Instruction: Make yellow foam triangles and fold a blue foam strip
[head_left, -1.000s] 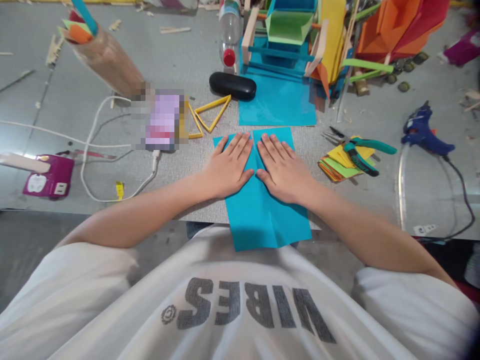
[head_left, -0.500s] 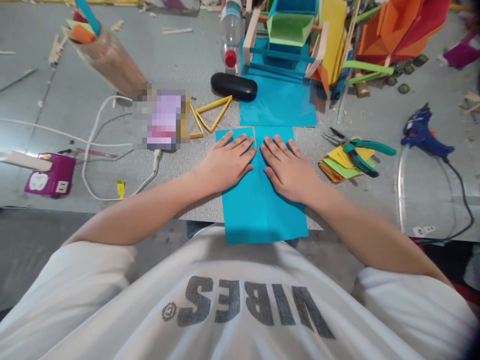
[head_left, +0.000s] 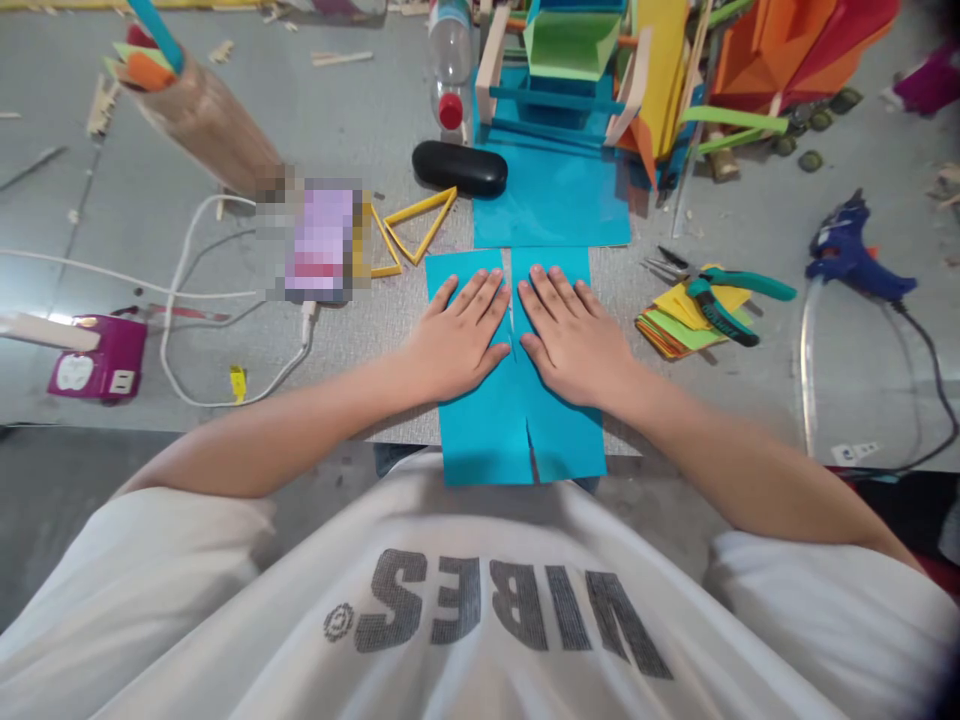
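Observation:
A blue sheet of paper lies at the table's front edge, its near end sticking out past the edge. Splits run along its middle line from the far end and from the near end; between them the halves look joined. Flat on the left half rests my left hand, fingers spread and pointing away from me. My right hand presses flat on the right half, its fingers also stretched out. The two thumbs lie close to the middle line, one on each side. Neither hand grips anything.
Pliers lie on a stack of coloured paper at right, near a blue glue gun. A phone with a cable, yellow triangle frames, a black case, a bottle and a paper-and-stick model stand around.
A split now shows at the sheet's near end, and the far one has widened and lengthened. The halves have spread slightly apart. Both hands stay flat on the paper.

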